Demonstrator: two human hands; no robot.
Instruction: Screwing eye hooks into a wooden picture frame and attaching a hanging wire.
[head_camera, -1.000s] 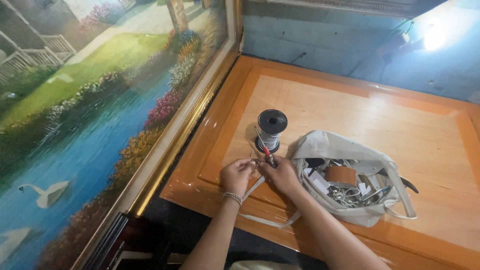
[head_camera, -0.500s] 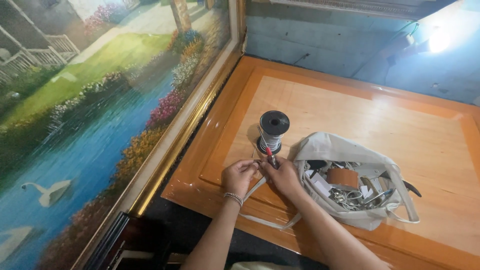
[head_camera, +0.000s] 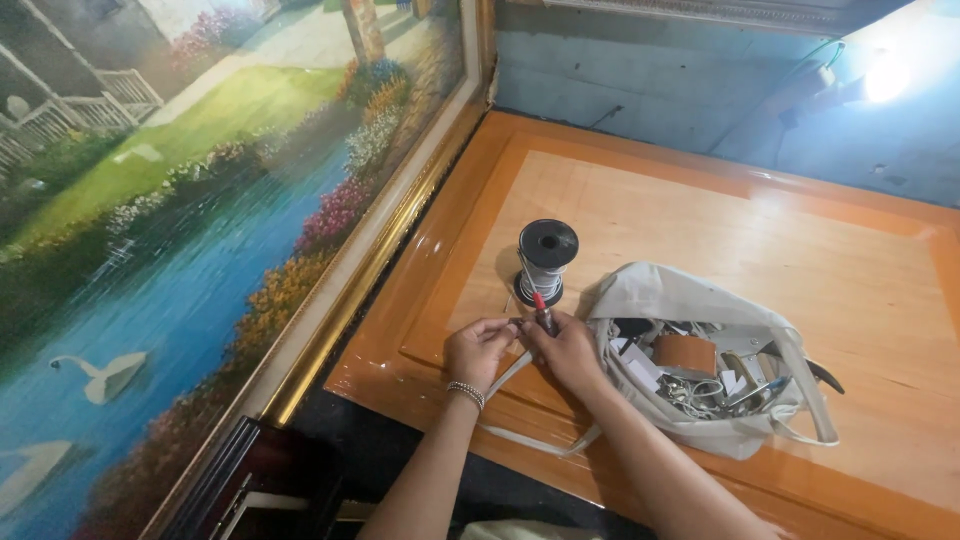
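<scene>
So from my feed, both hands are bunched together low on the wooden worktop, fingertips meeting. The left hand is pinched on something thin, looks like the end of a wire, but it's too small for me to say for sure. The right hand is clenched around a small red-handled tool that pokes up from between the fingers. Just beyond the hands stands a black spool wound with pale wire, upright, close to the tool tip; can't tell if they touch. Right beside the right hand is a floppy grey cloth bag, lying open with a jumble inside: a brown leather bit, some tangled wire and metal odds. One bag strap runs under the wrists. Off past the left hand leans a big landscape painting in a gold frame, with a swan on blue water.
</scene>
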